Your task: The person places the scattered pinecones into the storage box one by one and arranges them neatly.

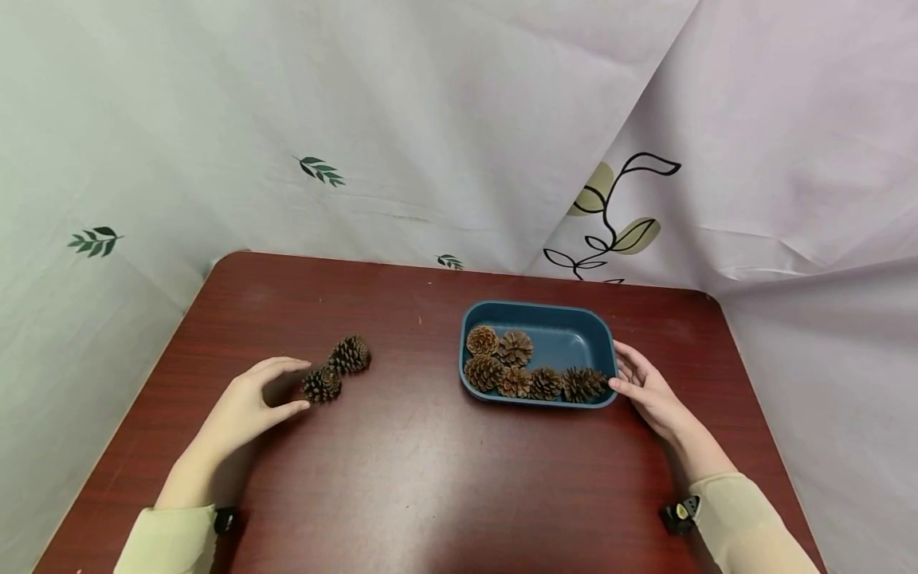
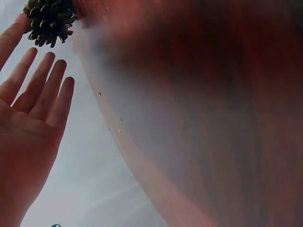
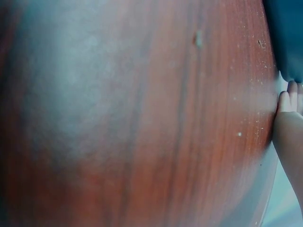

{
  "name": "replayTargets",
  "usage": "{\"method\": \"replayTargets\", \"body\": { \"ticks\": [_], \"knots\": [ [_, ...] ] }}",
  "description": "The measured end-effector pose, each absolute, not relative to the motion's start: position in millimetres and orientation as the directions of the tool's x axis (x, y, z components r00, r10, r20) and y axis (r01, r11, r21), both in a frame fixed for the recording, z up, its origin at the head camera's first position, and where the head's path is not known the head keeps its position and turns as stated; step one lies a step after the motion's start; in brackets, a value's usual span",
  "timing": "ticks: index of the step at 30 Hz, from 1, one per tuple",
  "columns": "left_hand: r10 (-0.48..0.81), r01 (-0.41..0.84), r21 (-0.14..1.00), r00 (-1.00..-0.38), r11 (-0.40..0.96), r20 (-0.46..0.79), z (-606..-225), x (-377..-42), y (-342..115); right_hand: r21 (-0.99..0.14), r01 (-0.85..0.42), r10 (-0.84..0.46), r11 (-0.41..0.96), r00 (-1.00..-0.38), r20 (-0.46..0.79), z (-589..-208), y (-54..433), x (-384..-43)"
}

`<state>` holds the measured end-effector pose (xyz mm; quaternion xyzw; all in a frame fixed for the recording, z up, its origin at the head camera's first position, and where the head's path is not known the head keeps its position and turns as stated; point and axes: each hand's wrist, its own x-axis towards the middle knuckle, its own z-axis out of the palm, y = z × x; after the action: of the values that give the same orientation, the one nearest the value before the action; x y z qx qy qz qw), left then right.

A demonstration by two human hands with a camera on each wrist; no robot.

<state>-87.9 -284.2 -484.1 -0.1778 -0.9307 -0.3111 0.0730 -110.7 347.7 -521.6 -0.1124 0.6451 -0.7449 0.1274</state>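
Observation:
In the head view my left hand (image 1: 247,405) is at the left of the table, thumb and fingers spread around the near side of a brown pine cone (image 1: 322,383). The hand holds nothing; whether a fingertip touches the cone is unclear. A second pine cone (image 1: 351,354) lies against the first, farther back. At the right, a blue rectangular box (image 1: 566,316) contains several pine cones along its left and near sides. My right hand (image 1: 649,392) grips the box's right end, thumb over the rim and fingers at the outer wall. The right wrist view shows only its fingers (image 3: 287,100) below the box.
The dark red wooden table (image 1: 402,478) has rounded far corners. Pale cloth (image 1: 430,119) with leaf prints hangs behind it and at both sides. Bare tabletop lies between the loose cones and the box.

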Motion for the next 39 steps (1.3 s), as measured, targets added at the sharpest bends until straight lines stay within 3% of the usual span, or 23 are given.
{"method": "replayTargets", "body": {
  "ticks": [10, 16, 39],
  "knots": [
    [0.257, 0.261, 0.694, -0.960, 0.671, 0.112, -490, -92, -292, -0.990, 0.055, -0.338, -0.130, -0.941, -0.007, -521, 348, -111],
    [0.266, 0.222, 0.711, -0.963, 0.667, 0.051, -494, -95, -294, -0.988, 0.057, -0.337, -0.141, -0.941, -0.006, -521, 348, -111],
    [0.259, 0.209, 0.738, -0.965, 0.642, 0.048, -502, -101, -290, -0.989, 0.059, -0.343, -0.134, -0.939, -0.009, -521, 349, -111]
  ]
}}
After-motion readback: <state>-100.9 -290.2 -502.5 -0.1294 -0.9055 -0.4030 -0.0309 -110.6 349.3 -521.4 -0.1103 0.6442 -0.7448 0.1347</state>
